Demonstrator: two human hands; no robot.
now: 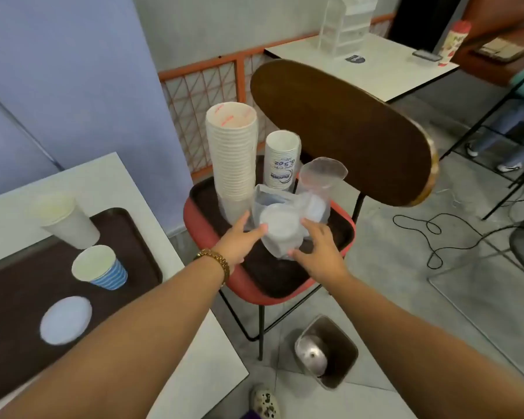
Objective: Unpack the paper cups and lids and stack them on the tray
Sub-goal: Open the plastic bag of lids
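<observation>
A clear plastic bag of white lids (280, 229) lies on a dark tray on the red chair seat (200, 219). My left hand (238, 237) touches the bag's left side with its fingers spread, and my right hand (318, 246) cups its right side. Behind stand a tall wrapped stack of white paper cups (232, 155), a shorter printed stack (282, 160) and another lid bag (316, 189). On the brown tray (133, 237) on the table at left sit a white cup stack (64, 219), a blue striped cup (102, 267) and a white lid (65, 320).
The chair's brown backrest (339, 131) rises behind the bags. A metal bin (325, 352) stands on the floor below the chair. A black cable (454, 234) snakes over the floor at right. A far table (372, 65) holds a clear rack and a bottle.
</observation>
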